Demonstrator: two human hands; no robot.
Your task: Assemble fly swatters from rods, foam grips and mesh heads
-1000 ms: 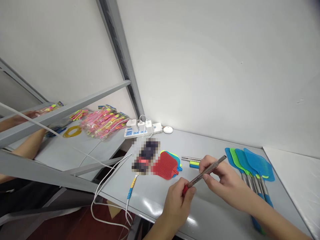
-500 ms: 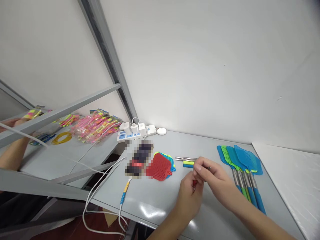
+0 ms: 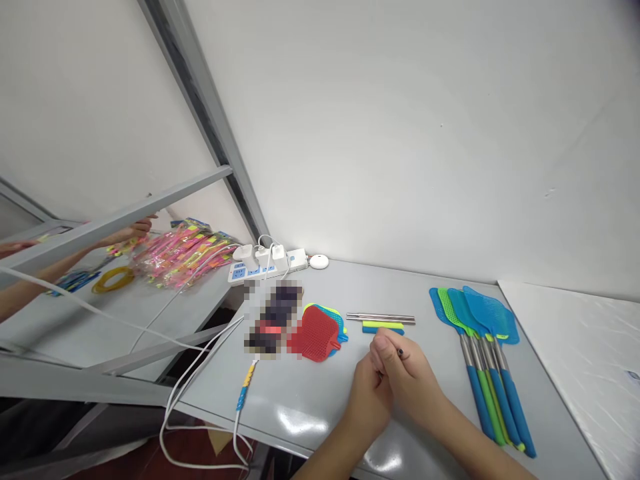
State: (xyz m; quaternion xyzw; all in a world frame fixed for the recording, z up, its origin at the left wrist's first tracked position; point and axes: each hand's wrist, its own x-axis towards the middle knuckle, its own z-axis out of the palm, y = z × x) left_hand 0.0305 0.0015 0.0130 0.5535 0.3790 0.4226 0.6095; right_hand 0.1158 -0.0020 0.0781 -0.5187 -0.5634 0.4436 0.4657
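Observation:
My left hand (image 3: 371,397) is closed low over the table, pressed against my right hand (image 3: 411,370). A red piece showed in its fingers just before; the hands now hide it. My right hand is closed around a thin metal rod (image 3: 401,352), whose dark end sticks out past the fingers. Just beyond the hands lie a blue grip (image 3: 373,331), a yellow grip (image 3: 383,325) and thin metal rods (image 3: 380,317). On the left, a red fly swatter head (image 3: 321,333) rests on blue and yellow ones.
Several fly swatters (image 3: 493,373) lie side by side at right. A blurred-out phone (image 3: 277,313) with a cable and a power strip (image 3: 267,272) are at left. Behind a metal frame (image 3: 200,87), a co-worker's arm (image 3: 115,240) reaches over bagged pink items (image 3: 180,257).
Both hands have come closer together and nearer to me, uncovering the rods and grips. The red piece is now covered. The co-worker's arm has reached farther forward.

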